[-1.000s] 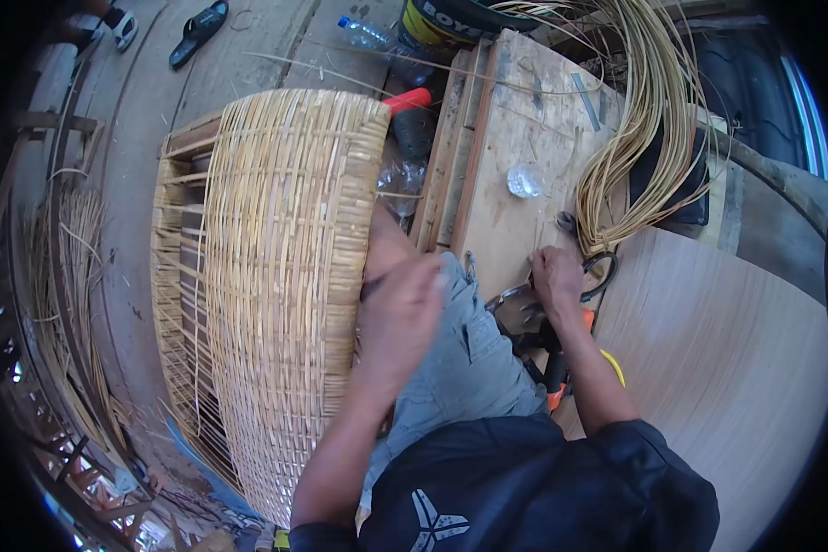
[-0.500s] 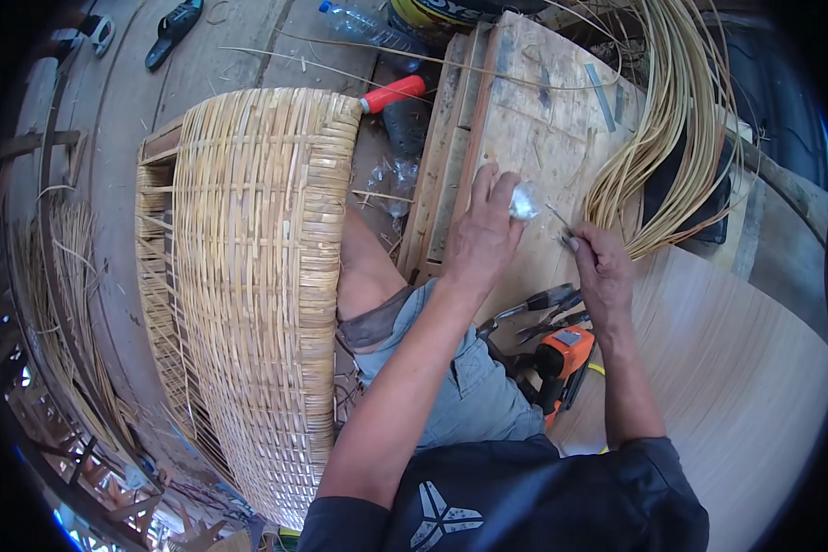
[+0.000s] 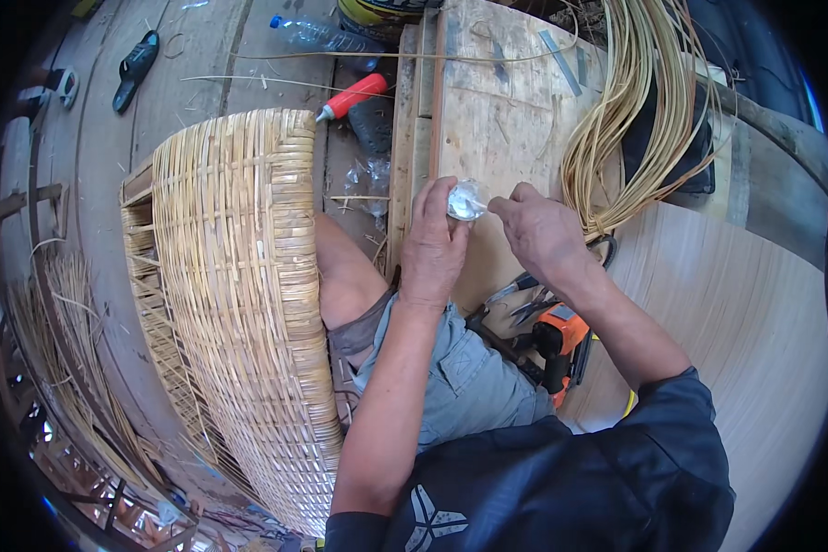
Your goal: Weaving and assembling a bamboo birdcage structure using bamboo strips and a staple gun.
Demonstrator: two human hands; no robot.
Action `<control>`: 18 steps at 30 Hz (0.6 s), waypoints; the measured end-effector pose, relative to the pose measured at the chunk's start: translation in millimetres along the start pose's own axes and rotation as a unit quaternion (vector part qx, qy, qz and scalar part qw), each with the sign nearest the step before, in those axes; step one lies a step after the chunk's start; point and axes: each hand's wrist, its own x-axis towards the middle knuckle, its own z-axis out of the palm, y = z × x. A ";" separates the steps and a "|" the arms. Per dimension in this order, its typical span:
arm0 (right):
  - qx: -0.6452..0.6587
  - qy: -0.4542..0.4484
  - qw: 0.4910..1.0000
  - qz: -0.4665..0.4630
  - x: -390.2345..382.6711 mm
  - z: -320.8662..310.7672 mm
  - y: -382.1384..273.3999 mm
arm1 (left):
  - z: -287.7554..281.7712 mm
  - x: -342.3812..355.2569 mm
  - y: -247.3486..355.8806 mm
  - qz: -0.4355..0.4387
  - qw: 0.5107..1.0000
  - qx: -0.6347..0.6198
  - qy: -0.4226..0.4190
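Note:
My left hand [image 3: 432, 247] is closed around a small round container [image 3: 466, 201], clear or silvery, with its open-looking top toward me; I cannot make out its contents. My right hand [image 3: 545, 235] pinches a thin stick-like tool [image 3: 486, 208] whose tip reaches the container's rim. Most of that tool is hidden by my fingers. Both hands are above the worn wooden board [image 3: 497, 120]. Left of my bare knee stands a large woven rattan piece [image 3: 235, 248] with a thickly wrapped edge.
A red squeeze bottle [image 3: 357, 95] lies beyond the rattan piece, near a clear plastic bottle [image 3: 327, 39]. Looped rattan strands [image 3: 630, 120] lie at right. By my lap are pliers [image 3: 512, 289] and an orange-black power tool [image 3: 561, 324]. A dark sandal [image 3: 137, 69] lies far left.
My right hand has moved left and slightly up, bringing the thin tool to the container. My left hand has turned the container's top more toward me. The view has shifted slightly.

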 end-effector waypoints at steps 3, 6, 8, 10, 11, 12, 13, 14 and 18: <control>0.007 0.014 1.000 0.011 -1.5 -7.5 -1.1 | -0.7 -1.8 -0.1 0.017 1.000 0.008 0.007; -0.010 0.057 0.998 0.016 2.5 -10.9 -3.0 | -1.3 -4.1 0.8 0.054 0.998 0.033 0.019; -0.014 0.036 0.999 0.002 4.1 -9.3 -4.5 | -2.0 -5.3 2.0 0.055 0.998 0.037 0.010; -0.013 0.025 1.000 -0.014 3.8 -6.2 -4.3 | -2.9 -5.7 2.5 0.058 0.997 0.045 0.007; -0.009 0.013 1.000 -0.014 2.7 -4.7 -3.1 | -3.0 -5.6 2.2 0.058 0.997 0.050 0.006; -0.001 0.000 1.000 -0.020 1.2 -3.6 -1.0 | -3.0 -5.1 1.7 0.064 0.997 0.048 0.008; 0.010 0.019 1.000 -0.008 1.6 -3.4 2.5 | -2.8 -4.7 0.9 0.060 0.996 0.058 0.006; 0.026 0.036 0.999 -0.003 1.8 -3.7 6.9 | -2.2 -3.9 -0.3 0.061 0.996 0.062 0.009; 0.263 -0.042 0.961 0.080 -0.3 -10.8 29.7 | 0.5 -3.0 -5.1 0.102 0.992 0.061 0.048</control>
